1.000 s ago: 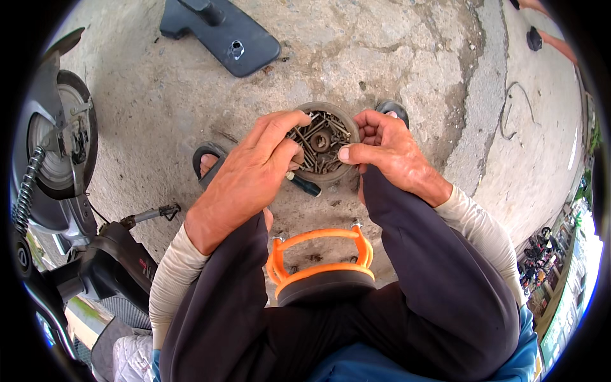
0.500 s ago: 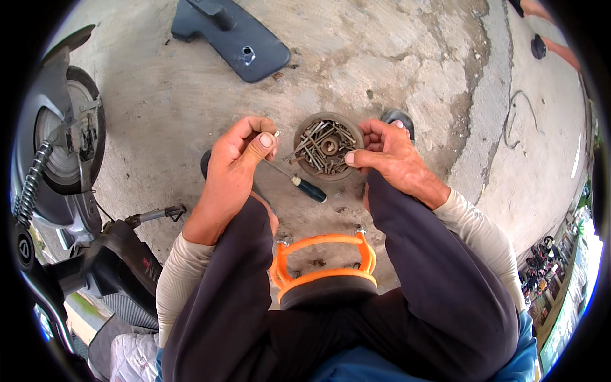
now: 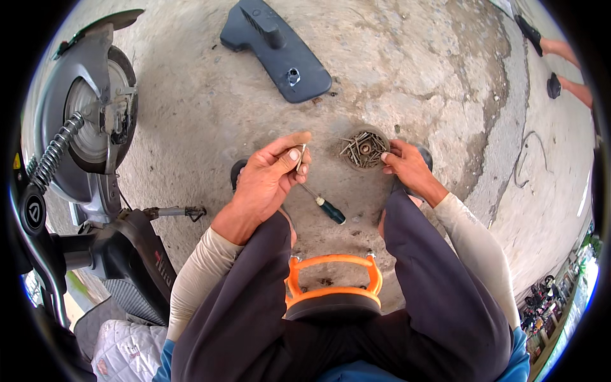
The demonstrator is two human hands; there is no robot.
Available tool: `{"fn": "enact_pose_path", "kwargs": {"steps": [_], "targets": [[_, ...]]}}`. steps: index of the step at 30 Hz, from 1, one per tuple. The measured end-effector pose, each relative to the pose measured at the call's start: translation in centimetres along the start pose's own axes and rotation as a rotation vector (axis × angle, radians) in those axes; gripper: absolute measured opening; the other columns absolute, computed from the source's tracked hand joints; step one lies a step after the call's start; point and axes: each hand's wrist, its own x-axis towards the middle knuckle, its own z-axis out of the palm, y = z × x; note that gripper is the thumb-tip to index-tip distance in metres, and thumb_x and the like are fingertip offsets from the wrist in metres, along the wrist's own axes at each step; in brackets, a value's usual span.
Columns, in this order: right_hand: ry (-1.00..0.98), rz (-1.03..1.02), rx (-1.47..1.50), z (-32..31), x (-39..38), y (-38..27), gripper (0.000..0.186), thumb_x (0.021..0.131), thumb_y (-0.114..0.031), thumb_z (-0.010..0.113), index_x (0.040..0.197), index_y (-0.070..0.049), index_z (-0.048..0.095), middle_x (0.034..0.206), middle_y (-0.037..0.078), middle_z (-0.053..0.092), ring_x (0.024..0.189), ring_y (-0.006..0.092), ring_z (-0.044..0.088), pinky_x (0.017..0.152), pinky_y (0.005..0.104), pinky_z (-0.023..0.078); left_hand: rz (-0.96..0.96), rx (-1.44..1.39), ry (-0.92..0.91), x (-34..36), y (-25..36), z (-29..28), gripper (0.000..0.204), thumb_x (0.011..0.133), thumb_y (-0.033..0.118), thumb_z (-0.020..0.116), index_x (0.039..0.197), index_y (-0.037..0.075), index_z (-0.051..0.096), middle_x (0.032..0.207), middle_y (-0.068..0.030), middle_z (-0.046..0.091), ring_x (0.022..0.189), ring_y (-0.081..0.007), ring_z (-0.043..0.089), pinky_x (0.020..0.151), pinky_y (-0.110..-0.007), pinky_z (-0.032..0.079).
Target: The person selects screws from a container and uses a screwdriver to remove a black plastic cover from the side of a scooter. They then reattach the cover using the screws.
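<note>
- Two bare hands are at work. The left hand (image 3: 264, 181) holds what looks like one slim metal screw (image 3: 301, 156), pinched between thumb and fingers.
- The right hand (image 3: 410, 169) is closed narrowly on the right rim of a bowl, its thumb lapping over the edge.
- One round, dusty brown bowl (image 3: 369, 128) sits on the ground, right of the left hand; it has a raised, ring-like centre.
- Thin, dull screws (image 3: 355, 151) lie crisscrossed inside, too many and too small for me to count.
- One screwdriver (image 3: 332, 211), with a smooth dark green handle and slender metal shaft, lies between the feet, nearer than the bowl.
- One dark plastic panel (image 3: 283, 54) lies at the far side, smooth and angular, with one ragged hole.
- One orange stool (image 3: 334, 260) stands near, between two dark-trousered knees.
- One scooter (image 3: 89, 127) is at the left, showing one round wheel and one coiled metal spring (image 3: 57, 149).
- The concrete ground (image 3: 439, 83) is rough and cracked.
</note>
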Motion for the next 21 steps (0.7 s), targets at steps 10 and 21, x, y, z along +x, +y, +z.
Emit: {"fn": "enact_pose_path", "kwargs": {"steps": [10,21], "targets": [[0.117,-0.481,-0.747,-0.2,-5.5,-6.6,0.035,0.089,-0.018,0.069,0.118,0.0,0.063,0.106,0.015,0.067,0.092,0.0323,0.069,0.08,0.0408,0.054,0.058,0.045,0.153,-0.9,0.8,-1.5,0.017,0.101,0.01,0.061,0.117,0.004,0.064,0.101,-0.0067,0.068,0.088,-0.0161,0.066,0.078,-0.029,0.056],[-0.686,-1.33,-0.783,6.1,-19.4,-20.0,0.025,0.073,-0.017,0.071,0.092,-0.001,0.069,0.077,0.001,0.057,0.072,0.0151,0.059,0.061,0.0292,0.046,0.181,1.288,0.07,3.0,-2.5,-4.0,0.016,0.091,0.01,0.068,0.104,0.001,0.063,0.094,-0.0123,0.071,0.085,-0.026,0.071,0.074,-0.037,0.054]]}}
